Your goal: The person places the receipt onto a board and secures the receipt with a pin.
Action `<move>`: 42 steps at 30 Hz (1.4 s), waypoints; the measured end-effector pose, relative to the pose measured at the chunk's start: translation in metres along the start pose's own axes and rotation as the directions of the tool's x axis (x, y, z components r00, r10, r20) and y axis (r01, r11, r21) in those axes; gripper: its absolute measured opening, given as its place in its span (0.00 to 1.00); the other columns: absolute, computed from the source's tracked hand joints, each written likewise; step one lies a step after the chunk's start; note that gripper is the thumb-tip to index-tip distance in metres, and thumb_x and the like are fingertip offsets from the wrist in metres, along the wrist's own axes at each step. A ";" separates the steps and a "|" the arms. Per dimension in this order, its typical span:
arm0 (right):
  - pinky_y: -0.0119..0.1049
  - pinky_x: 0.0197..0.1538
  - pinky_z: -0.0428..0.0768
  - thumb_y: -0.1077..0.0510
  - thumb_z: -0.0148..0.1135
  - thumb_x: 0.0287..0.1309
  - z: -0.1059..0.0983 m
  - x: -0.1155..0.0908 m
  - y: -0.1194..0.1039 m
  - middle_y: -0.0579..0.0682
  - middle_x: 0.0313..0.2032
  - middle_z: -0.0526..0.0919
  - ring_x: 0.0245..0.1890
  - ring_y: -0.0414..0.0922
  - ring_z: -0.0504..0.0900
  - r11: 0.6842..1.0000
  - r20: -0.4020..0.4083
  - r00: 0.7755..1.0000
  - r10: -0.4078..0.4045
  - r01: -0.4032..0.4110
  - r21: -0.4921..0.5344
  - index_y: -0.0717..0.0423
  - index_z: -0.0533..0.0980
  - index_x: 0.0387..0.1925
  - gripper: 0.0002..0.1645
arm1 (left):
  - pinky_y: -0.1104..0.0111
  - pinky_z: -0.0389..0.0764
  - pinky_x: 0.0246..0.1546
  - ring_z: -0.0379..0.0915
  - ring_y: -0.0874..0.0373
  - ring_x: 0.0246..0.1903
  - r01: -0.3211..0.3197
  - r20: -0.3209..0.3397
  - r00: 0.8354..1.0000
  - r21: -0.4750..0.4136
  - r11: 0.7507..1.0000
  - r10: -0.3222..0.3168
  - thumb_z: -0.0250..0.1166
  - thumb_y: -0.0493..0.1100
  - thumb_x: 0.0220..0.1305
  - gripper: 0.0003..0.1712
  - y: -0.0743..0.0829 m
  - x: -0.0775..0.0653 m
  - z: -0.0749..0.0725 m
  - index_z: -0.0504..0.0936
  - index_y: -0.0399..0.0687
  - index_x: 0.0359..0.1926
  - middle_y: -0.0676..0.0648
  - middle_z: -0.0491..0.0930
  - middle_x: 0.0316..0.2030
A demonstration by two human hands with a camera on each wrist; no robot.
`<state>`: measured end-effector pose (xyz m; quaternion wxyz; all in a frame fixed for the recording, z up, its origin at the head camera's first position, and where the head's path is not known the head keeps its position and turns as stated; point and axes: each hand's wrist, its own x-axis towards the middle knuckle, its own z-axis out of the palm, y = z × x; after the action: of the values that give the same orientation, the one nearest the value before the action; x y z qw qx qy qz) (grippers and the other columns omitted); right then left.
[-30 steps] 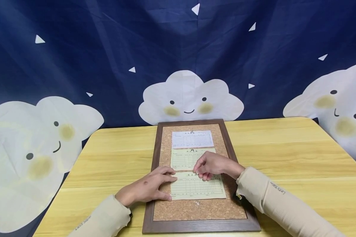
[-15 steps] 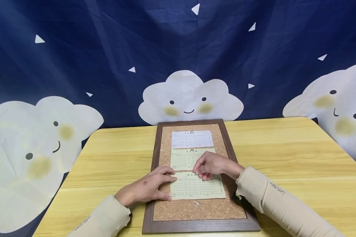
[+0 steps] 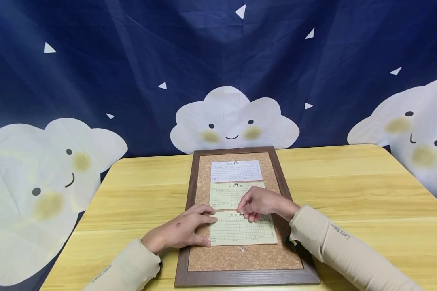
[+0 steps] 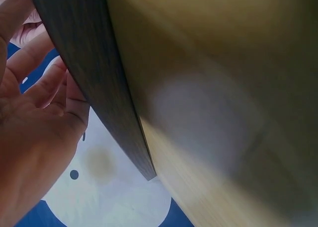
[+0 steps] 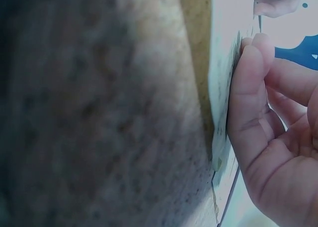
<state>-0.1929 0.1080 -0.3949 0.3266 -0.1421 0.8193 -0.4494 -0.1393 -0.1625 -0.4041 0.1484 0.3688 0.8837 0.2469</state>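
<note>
A framed corkboard (image 3: 247, 260) lies on the table with three printed paper slips in a column. The bottom yellow slip (image 3: 240, 232) is under both hands. My left hand (image 3: 183, 227) rests at its left edge, fingers spread and fingertips on the paper. At the slip's top middle, my right hand (image 3: 258, 202) pinches a small pushpin between thumb and forefinger, mostly hidden by the fingertips. The right wrist view shows these fingers (image 5: 248, 68) right at the paper (image 5: 221, 103). The middle yellow slip (image 3: 222, 197) and the top white slip (image 3: 234, 173) each carry a small pin.
The wooden table (image 3: 353, 182) spreads on both sides of the board. A dark brown frame (image 3: 245, 278) edges the cork. Below the bottom slip is a small whitish spot (image 3: 242, 249) on the cork. A blue cloth (image 3: 204, 52) with white clouds hangs behind the table.
</note>
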 end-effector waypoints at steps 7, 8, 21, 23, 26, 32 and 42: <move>0.34 0.26 0.83 0.71 0.59 0.65 0.001 -0.001 -0.002 0.52 0.19 0.81 0.17 0.39 0.78 1.000 -0.009 1.000 0.010 -0.010 -0.006 0.65 0.85 0.36 0.08 | 0.54 0.66 0.66 0.61 0.51 0.66 -0.014 0.000 1.000 0.005 1.000 0.014 0.75 0.50 0.58 0.35 0.000 0.000 0.000 0.78 0.37 0.62 0.46 0.69 0.64; 0.34 0.26 0.83 0.71 0.59 0.65 0.002 -0.001 -0.003 0.52 0.19 0.81 0.17 0.40 0.78 1.000 -0.011 1.000 0.012 -0.012 -0.006 0.65 0.85 0.36 0.08 | 0.54 0.66 0.66 0.61 0.51 0.66 -0.018 -0.001 1.000 0.005 1.000 0.018 0.74 0.51 0.58 0.35 -0.001 0.000 0.000 0.78 0.36 0.62 0.46 0.69 0.64; 0.34 0.25 0.83 0.71 0.60 0.65 0.002 -0.001 -0.001 0.52 0.19 0.81 0.16 0.39 0.78 1.000 -0.016 1.000 0.011 -0.011 -0.004 0.64 0.85 0.35 0.08 | 0.55 0.64 0.67 0.60 0.51 0.67 0.006 0.005 1.000 0.007 1.000 -0.006 0.75 0.49 0.57 0.35 0.000 0.001 0.000 0.78 0.37 0.62 0.46 0.69 0.64; 0.34 0.25 0.83 0.71 0.60 0.65 0.003 -0.001 -0.002 0.52 0.19 0.80 0.16 0.40 0.78 1.000 -0.017 1.000 0.010 -0.010 -0.008 0.64 0.85 0.35 0.08 | 0.55 0.64 0.68 0.59 0.51 0.67 0.005 0.005 1.000 0.006 1.000 -0.005 0.75 0.49 0.57 0.35 0.000 0.001 0.000 0.78 0.37 0.62 0.46 0.69 0.65; 0.34 0.25 0.82 0.71 0.60 0.65 0.002 -0.001 -0.002 0.52 0.19 0.80 0.16 0.39 0.77 1.000 -0.018 1.000 0.010 -0.010 -0.012 0.64 0.85 0.35 0.09 | 0.55 0.64 0.67 0.59 0.51 0.67 -0.001 0.001 1.000 0.007 1.000 0.001 0.75 0.49 0.57 0.35 0.000 0.001 0.000 0.78 0.37 0.62 0.46 0.69 0.65; 0.34 0.25 0.83 0.71 0.60 0.65 0.002 -0.002 -0.002 0.52 0.19 0.80 0.16 0.40 0.77 1.000 -0.017 1.000 0.006 -0.006 -0.008 0.64 0.85 0.35 0.08 | 0.53 0.66 0.66 0.61 0.50 0.65 -0.028 -0.014 1.000 0.016 0.999 0.028 0.75 0.50 0.58 0.35 -0.001 0.000 0.001 0.79 0.36 0.62 0.45 0.70 0.64; 0.33 0.24 0.82 0.71 0.60 0.65 0.003 -0.001 -0.002 0.54 0.20 0.80 0.17 0.42 0.77 0.999 -0.027 0.999 0.036 -0.036 -0.006 0.62 0.79 0.31 0.07 | 0.53 0.65 0.67 0.60 0.50 0.66 -0.018 -0.006 1.000 0.010 1.000 0.018 0.74 0.52 0.58 0.36 0.000 0.001 0.000 0.78 0.36 0.62 0.46 0.69 0.64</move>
<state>-0.1904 0.1049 -0.3938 0.3231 -0.1225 0.8273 -0.4428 -0.1401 -0.1621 -0.4046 0.1417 0.3769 0.8819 0.2451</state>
